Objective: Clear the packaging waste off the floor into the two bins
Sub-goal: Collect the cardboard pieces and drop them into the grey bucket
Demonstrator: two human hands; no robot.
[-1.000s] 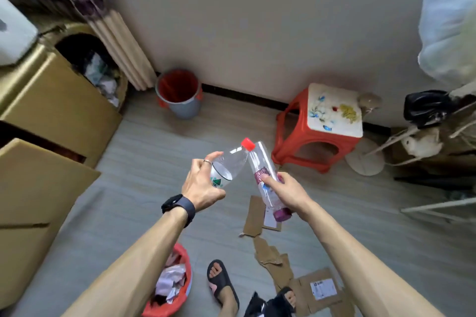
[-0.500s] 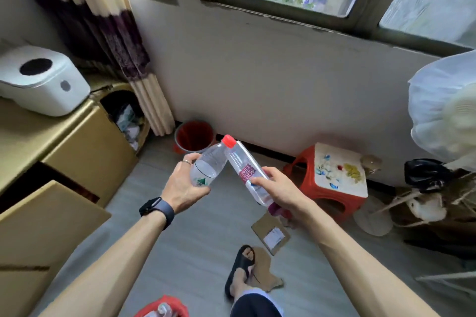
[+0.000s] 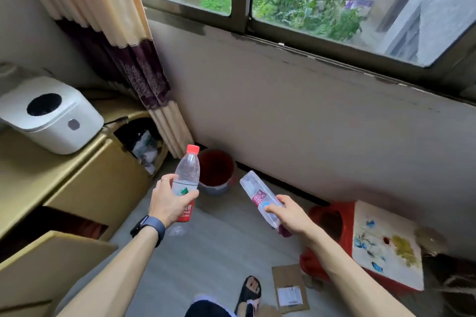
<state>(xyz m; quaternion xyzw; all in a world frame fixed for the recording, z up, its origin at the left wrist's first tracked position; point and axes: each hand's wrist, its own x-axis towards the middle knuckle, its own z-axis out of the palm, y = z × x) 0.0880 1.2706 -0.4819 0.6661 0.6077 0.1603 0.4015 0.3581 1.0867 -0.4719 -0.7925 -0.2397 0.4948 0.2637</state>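
Left grip (image 3: 170, 204): closed round red-capped bottle (image 3: 187, 172). Right grip (image 3: 289, 215): closed round maroon-label bottle (image 3: 253, 190). Lower bottle bodies partly hidden by fingers.

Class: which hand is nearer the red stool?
Right. The right hand, holding the pink-labelled bottle, is just beside the red stool; the left hand, gripping the red-capped bottle, is farther off.

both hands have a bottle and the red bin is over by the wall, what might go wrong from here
1. The red bin sits apart from both hands, against the wall; a toss of the red-capped bottle in the left hand or the tilted bottle in the right hand may miss or bounce off the rim.
2. The cardboard piece lies on the floor beside the sandalled foot; a step forward may slip on it.
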